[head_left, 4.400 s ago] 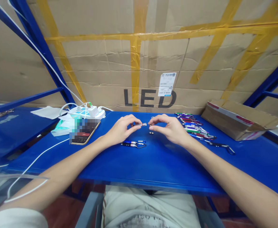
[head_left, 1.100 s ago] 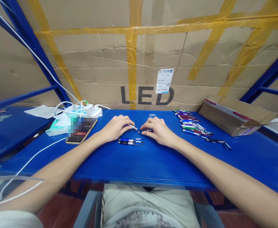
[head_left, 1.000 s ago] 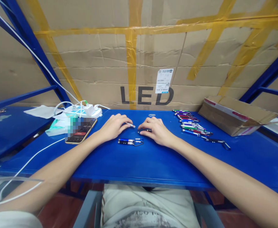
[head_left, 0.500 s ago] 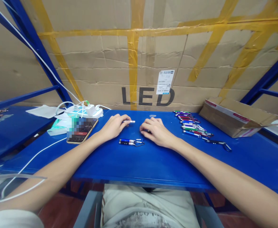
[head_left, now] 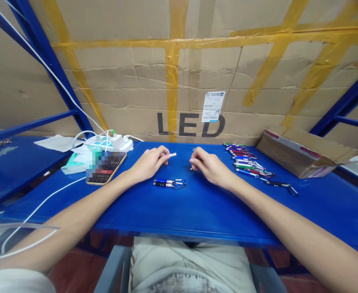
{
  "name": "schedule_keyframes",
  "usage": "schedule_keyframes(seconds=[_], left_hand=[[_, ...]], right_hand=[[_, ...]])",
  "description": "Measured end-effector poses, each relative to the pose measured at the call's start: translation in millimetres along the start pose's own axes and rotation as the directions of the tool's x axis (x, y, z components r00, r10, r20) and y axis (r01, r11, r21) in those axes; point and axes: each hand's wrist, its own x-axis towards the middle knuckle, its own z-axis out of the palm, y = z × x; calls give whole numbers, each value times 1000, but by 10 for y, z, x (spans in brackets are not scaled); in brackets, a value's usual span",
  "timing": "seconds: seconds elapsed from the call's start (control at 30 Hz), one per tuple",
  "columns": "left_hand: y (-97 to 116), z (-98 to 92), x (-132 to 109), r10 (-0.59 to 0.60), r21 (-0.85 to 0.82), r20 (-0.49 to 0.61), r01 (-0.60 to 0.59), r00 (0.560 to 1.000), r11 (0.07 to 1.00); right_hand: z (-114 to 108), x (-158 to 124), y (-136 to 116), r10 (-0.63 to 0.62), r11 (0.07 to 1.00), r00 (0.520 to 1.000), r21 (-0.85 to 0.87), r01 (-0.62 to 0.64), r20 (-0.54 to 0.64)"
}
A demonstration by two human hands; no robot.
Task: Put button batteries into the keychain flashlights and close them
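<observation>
My left hand (head_left: 150, 162) is closed around a small silvery tube (head_left: 173, 154), whose end sticks out past the fingertips toward the right. Across from it, my right hand (head_left: 208, 166) has its thumb and fingers pinched together just above the table. A tiny dark piece (head_left: 192, 169) shows below those fingertips; whether they grip it is unclear. In front of the hands lie a blue keychain flashlight (head_left: 163, 180) and a black keychain flashlight (head_left: 162, 185) side by side, with carabiner clips at their right ends. A loose carabiner clip (head_left: 194, 149) is partly hidden behind my right hand.
Several coloured keychain flashlights (head_left: 246, 163) lie in a column on the right of the blue table (head_left: 179, 211), beside an open cardboard box (head_left: 304, 156). A phone (head_left: 107, 169), a power strip (head_left: 117, 142) and white cables are at left. A large carton (head_left: 136, 81) stands behind.
My right hand has shifted slightly right and its fingers have drawn into a pinch, uncovering the tiny dark piece. The silvery tube in my left hand has moved slightly right and up.
</observation>
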Motion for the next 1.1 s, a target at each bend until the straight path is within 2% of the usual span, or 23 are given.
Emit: schedule_keyframes(seconds=[0.2,0.5,0.77,1.1], left_hand=[[23,7,-8,1,-71,-12,-2,1000,997],[129,-6,-25,-1,-175,-34,-5,999,985],[140,15,-48,19,-248,-2,-19,1000,969],[132,45,-64,23,-303,19,-17,1000,953]], right_hand=[[-30,24,17,-63,998,998,12,64,-21],[-56,20,47,-15,993,997,112,23,-75],[-34,34,101,43,972,997,235,-26,-68],[-30,36,35,74,979,991,200,-50,-113]])
